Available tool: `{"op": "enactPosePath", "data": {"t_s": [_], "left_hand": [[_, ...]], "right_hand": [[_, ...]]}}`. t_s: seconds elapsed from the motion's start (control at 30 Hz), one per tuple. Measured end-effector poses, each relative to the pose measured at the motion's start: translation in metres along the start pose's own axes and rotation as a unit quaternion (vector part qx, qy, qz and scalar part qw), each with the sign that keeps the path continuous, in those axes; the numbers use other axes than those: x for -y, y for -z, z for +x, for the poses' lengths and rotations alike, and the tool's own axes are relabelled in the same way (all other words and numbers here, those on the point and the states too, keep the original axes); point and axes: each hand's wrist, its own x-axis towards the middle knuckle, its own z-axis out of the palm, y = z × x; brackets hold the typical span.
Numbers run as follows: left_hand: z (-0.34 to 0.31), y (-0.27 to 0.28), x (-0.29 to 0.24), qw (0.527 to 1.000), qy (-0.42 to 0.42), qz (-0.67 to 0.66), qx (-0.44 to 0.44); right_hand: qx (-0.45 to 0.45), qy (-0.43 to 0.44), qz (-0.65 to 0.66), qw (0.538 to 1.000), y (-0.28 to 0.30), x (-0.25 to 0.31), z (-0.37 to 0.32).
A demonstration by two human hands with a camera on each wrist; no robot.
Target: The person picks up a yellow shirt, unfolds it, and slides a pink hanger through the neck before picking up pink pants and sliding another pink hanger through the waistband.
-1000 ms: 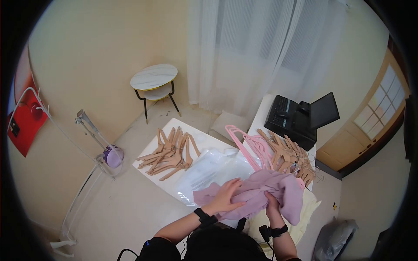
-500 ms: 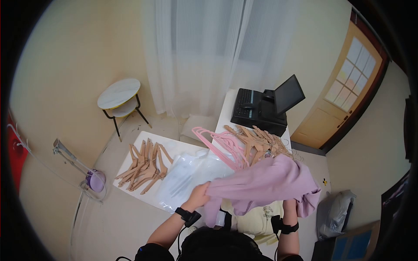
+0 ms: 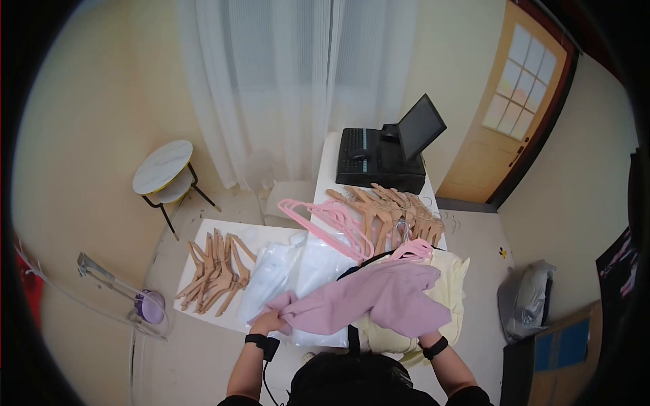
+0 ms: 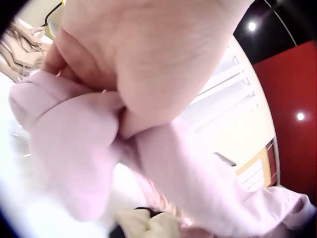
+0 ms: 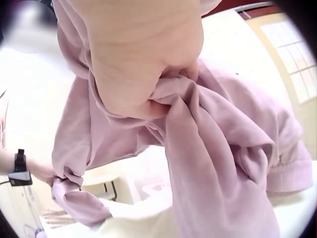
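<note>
The purple top hung stretched between two hands, just above the desk. It looked soft, light and floppy, so a bunched edge was best to hold. The left grip pinched one end. The right grip pinched the other.

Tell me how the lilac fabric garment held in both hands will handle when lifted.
Probably floppy: the lilac fabric garment sags and folds between the left hand and the right hand. Likely light, since bunched grips alone seem to carry it. It seems unlikely to slip, as the cloth crumples into each grip.
</note>
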Motion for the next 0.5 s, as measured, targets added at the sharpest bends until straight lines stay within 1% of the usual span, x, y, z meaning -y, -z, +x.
{"op": "enactPosePath", "data": {"t_s": [0.03, 0.07, 0.1, 0.13, 0.2, 0.23, 0.27, 0.3, 0.33, 0.37, 0.4, 0.43, 0.47, 0.5], "left_hand": [[-0.004, -0.004, -0.001, 1.000, 0.000, 0.002, 0.004], [-0.010, -0.012, -0.005, 0.996, -0.041, -0.070, 0.020], [-0.016, -0.014, -0.016, 0.986, -0.082, -0.143, 0.036], [-0.016, -0.018, -0.025, 0.986, -0.081, -0.142, 0.039], [-0.016, -0.026, -0.043, 0.993, -0.058, -0.078, -0.062], [-0.016, -0.029, -0.056, 0.994, -0.058, -0.076, -0.059], [-0.014, -0.031, -0.070, 0.986, -0.102, -0.049, -0.119], [-0.013, -0.032, -0.085, 0.973, -0.146, -0.022, -0.178], [-0.013, -0.032, -0.100, 0.973, -0.148, -0.020, -0.175], [-0.013, -0.033, -0.115, 0.968, -0.173, 0.001, -0.180], [-0.013, -0.036, -0.126, 0.962, -0.199, 0.022, -0.184], [-0.012, -0.041, -0.134, 0.962, -0.202, 0.023, -0.180], [-0.009, -0.046, -0.140, 0.967, -0.193, 0.060, -0.157], [-0.006, -0.050, -0.143, 0.969, -0.184, 0.098, -0.135]], "right_hand": [[0.053, -0.004, -0.029, 0.998, -0.004, 0.002, 0.007], [0.106, -0.007, -0.057, 0.993, -0.032, -0.020, -0.005], [0.159, -0.010, -0.085, 0.984, -0.042, -0.028, -0.004], [0.160, -0.011, -0.082, 0.984, -0.042, -0.028, -0.003], [0.012, -0.046, 0.028, 0.998, -0.038, -0.028, 0.003], [-0.045, -0.114, 0.063, 0.990, -0.031, -0.024, 0.001], [-0.045, -0.116, 0.066, 0.990, -0.025, -0.020, 0.000], [-0.174, -0.177, 0.095, 0.964, -0.019, -0.015, 0.001], [-0.301, -0.235, 0.122, 0.916, -0.016, -0.011, 0.003], [-0.301, -0.238, 0.125, 0.915, -0.014, -0.009, 0.005], [-0.400, -0.238, 0.053, 0.883, -0.014, -0.008, 0.008], [-0.492, -0.235, -0.021, 0.838, -0.016, -0.009, 0.010], [-0.492, -0.240, -0.019, 0.837, -0.028, -0.019, 0.017], [-0.413, -0.279, 0.021, 0.866, -0.044, -0.032, 0.028]]}}
